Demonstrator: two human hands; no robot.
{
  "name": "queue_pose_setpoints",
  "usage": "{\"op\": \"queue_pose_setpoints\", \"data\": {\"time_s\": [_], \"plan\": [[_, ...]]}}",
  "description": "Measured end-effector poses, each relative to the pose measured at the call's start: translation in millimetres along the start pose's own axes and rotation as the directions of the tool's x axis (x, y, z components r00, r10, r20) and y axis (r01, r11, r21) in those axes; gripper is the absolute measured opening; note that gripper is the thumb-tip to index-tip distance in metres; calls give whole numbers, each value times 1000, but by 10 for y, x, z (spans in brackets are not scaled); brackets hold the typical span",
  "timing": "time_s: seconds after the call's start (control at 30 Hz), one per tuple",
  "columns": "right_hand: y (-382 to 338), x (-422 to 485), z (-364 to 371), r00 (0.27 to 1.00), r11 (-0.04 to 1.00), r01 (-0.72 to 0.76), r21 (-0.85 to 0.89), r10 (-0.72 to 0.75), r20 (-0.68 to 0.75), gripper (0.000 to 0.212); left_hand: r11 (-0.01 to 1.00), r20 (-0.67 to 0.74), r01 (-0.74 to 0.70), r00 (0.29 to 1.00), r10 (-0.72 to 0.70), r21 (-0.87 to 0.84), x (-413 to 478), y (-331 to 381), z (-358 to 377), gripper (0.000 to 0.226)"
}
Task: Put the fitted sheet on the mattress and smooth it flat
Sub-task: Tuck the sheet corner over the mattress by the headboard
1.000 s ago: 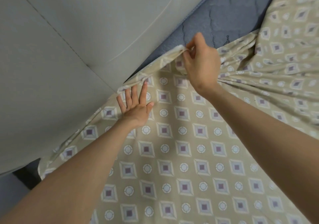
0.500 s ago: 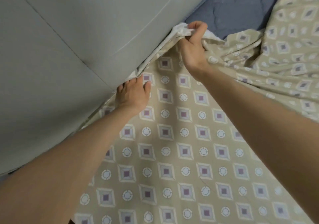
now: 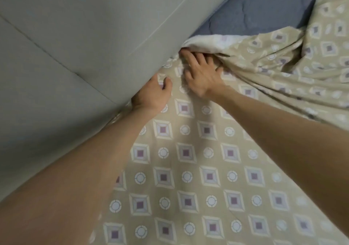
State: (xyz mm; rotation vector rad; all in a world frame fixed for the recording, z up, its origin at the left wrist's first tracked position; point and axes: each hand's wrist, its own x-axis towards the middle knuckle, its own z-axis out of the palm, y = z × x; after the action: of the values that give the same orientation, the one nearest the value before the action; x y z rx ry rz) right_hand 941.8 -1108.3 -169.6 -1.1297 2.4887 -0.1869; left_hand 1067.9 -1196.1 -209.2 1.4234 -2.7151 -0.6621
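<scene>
Well, the fitted sheet [image 3: 188, 169] lies bunched against the grey panel [image 3: 75, 46] with blue mattress [image 3: 264, 8] bare beyond, so the flat, spread-fingered right hand [image 3: 202, 74] should push its hem down along the panel while the left hand [image 3: 153, 93], grip hidden there, pins it.

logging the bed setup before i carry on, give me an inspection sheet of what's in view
surface: blue mattress bare at the far side
job's things: fitted sheet flat near, bunched at far right, edge folded back
clutter: nothing seen
hands: left hand, fingers hidden between sheet and grey panel; right hand spread, pushing the sheet edge
cables: nothing seen
surroundings: grey panel along the bed's edge
</scene>
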Motion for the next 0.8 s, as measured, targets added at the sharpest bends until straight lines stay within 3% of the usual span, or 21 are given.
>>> {"op": "queue_pose_setpoints", "data": {"time_s": [0.13, 0.27, 0.4, 0.47, 0.63, 0.8], "plan": [[-45, 339, -72, 996, 997, -50, -54, 54, 75, 68, 993, -159, -67, 984, 82, 96, 79, -39, 62, 79], [-179, 464, 29, 993, 983, -122, -139, 122, -8, 58, 986, -258, -85, 959, 119, 140, 154, -55, 116, 69], [-233, 637, 1, 993, 971, -110, -211, 118, 25, 55, 996, -199, -93, 975, 93, 11, 200, -8, 22, 54], [-263, 706, -16, 991, 964, -112, -242, 128, 48, 54, 989, -264, -66, 960, 99, 130, 186, -5, 29, 50], [-234, 633, 62, 997, 952, -74, -296, 74, -10, 52, 995, -188, -52, 980, 67, 82, 29, -219, 39, 66], [-268, 277, 302, 994, 952, -10, -305, -23, -105, 60, 995, -201, -35, 978, 54, 99, -459, -446, -112, 36]]}}
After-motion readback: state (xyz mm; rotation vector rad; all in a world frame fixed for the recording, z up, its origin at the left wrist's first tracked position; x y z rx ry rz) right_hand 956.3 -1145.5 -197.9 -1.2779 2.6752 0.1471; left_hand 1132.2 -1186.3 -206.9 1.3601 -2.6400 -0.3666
